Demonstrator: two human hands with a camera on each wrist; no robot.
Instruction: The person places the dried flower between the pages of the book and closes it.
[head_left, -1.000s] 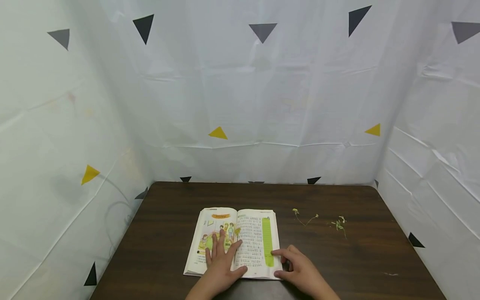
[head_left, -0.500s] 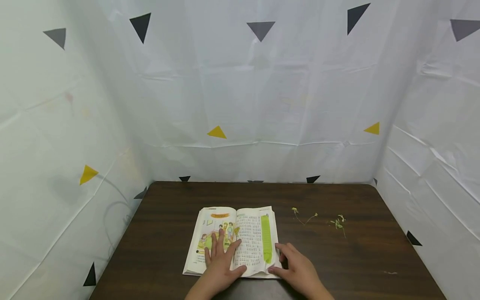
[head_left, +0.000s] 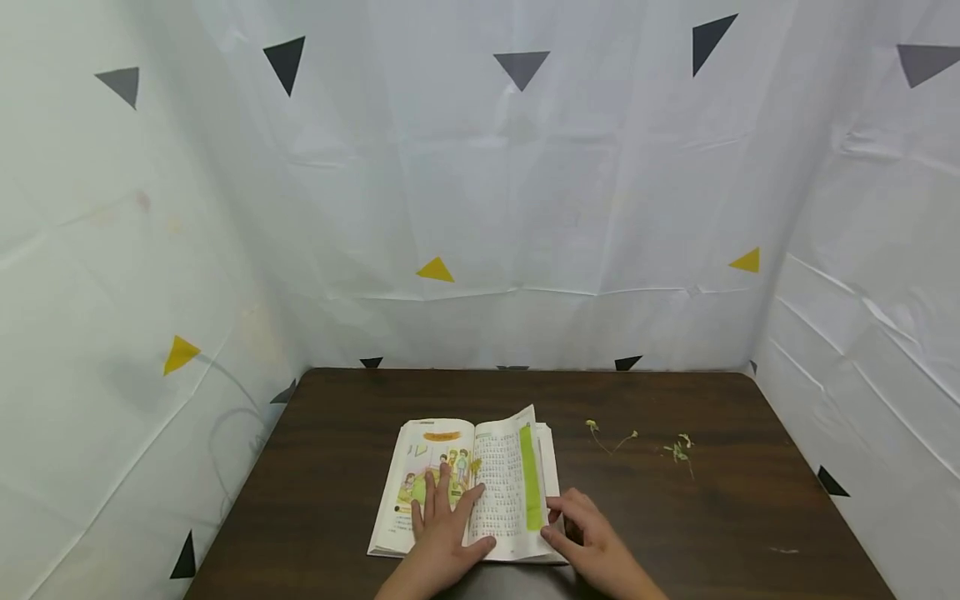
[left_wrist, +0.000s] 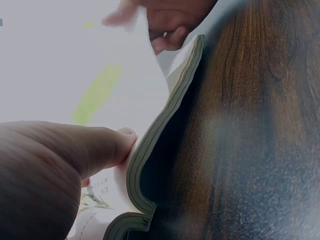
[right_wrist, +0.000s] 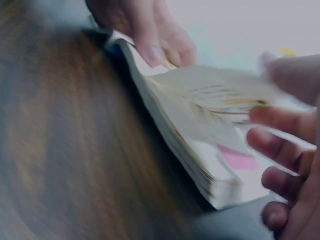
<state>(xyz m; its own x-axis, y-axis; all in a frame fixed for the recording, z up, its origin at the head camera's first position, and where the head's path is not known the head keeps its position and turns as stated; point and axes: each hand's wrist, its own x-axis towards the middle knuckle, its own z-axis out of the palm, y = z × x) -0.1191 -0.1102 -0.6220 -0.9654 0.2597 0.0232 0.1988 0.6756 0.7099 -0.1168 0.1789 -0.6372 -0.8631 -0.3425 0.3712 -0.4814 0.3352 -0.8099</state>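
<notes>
An open book (head_left: 392, 518) lies on the dark wooden table, with a coloured picture on its left page and printed text beside a green strip on the right one. My left hand (head_left: 438, 533) rests across the middle with spread, straight fingers; in the left wrist view its thumb (left_wrist: 107, 145) presses near the bottom edge. At the right side, my right hand (head_left: 592, 537) pinches the edge of the right page (head_left: 498, 487), thumb in front and fingers behind. That page curves up, baring the sheet beneath, where a pink patch (right_wrist: 237, 157) shows. A small yellow dried flower (head_left: 476, 467) lies by the fold.
Right of the book lie a thin-stemmed yellow sprig (head_left: 611, 440) and a paler sprig (head_left: 679, 451). A short pale bit (head_left: 783, 550) is farther right. White sheeting (head_left: 480, 208) with coloured triangles surrounds the table (head_left: 360, 396) at the back and sides.
My right hand, touching the page's lower right earlier, has bent up its corner and then lifted its whole outer edge leftward. The left hand stays in place.
</notes>
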